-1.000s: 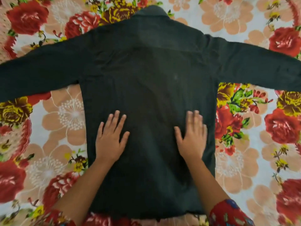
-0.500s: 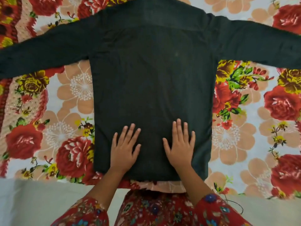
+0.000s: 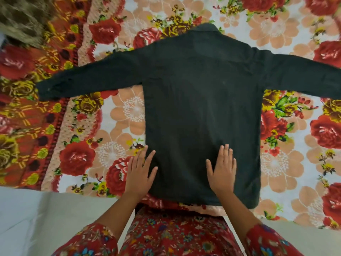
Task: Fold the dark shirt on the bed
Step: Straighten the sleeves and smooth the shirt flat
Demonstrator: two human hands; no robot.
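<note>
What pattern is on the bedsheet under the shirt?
Floral: big red roses and peach flowers on white, on the bedsheet beneath the dark shirt. Head view.

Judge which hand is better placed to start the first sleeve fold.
Probably the left. The left hand lies flat at the dark shirt's left edge, with the left sleeve fully visible. The right hand rests inside the body panel.

i see a floral bedspread (image 3: pixel 287 163) filling most of my view, red roses and peach blossoms on white, with an orange-red patterned border band (image 3: pixel 27 115) running toward 9 o'clock. a blurred brownish furry patch (image 3: pixel 20 17) sits at 11 o'clock, and pale plain sheeting (image 3: pixel 36 218) lies along 7 o'clock.
</note>
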